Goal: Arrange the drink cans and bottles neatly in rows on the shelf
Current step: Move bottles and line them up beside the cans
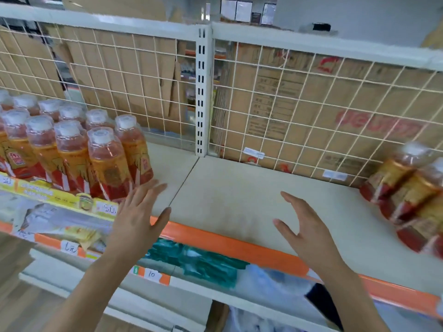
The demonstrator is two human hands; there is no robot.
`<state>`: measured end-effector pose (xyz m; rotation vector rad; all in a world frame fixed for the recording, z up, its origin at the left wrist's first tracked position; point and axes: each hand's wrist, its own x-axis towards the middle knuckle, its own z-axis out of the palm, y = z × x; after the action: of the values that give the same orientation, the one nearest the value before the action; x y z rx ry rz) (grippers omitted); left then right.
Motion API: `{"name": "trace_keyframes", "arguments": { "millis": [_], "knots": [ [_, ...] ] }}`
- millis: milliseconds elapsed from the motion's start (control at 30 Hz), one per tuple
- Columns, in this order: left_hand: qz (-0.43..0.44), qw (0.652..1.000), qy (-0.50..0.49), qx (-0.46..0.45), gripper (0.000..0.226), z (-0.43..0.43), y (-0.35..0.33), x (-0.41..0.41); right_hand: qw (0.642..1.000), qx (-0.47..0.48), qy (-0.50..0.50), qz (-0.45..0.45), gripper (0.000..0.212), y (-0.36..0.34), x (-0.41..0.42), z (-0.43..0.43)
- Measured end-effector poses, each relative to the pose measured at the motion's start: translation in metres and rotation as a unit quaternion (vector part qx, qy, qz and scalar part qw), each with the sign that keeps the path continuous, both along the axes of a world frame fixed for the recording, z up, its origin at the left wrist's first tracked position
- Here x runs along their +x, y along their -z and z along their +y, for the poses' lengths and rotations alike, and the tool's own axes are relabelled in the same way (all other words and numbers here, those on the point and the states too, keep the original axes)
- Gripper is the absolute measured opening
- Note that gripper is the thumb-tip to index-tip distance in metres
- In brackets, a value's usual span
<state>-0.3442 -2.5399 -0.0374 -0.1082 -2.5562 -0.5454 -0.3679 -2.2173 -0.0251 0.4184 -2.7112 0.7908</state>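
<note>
Both hands hover open over the shelf (239,200), fingers spread, holding nothing: left hand (139,216) with fingertips just beside the nearest of the upright bottles (72,144) (white caps up, ranked in rows at the left end), right hand (309,228) above bare board. A blurred bottle cluster (407,195) lies tipped at far right, caps toward the wire back (311,104).

The head camera looks forward and down, close over the shelf (239,200).
</note>
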Motion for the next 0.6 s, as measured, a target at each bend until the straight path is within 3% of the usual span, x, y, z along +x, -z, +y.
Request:
{"name": "trace_keyframes", "arguments": {
  "millis": [200,400,600],
  "knots": [
    [-0.045,0.998,0.042,-0.015,0.056,0.065,0.007,0.006,0.996,0.012,0.091,-0.003,0.053,0.006,0.052,0.095],
    [-0.059,0.994,0.091,-0.031,0.043,0.125,0.013,0.002,0.984,0.004,0.180,-0.013,0.053,0.010,0.100,0.160],
    [-0.073,0.983,0.160,-0.043,0.053,0.162,0.011,-0.026,0.964,-0.015,0.264,0.015,0.051,0.005,0.129,0.195]
  ]
}}
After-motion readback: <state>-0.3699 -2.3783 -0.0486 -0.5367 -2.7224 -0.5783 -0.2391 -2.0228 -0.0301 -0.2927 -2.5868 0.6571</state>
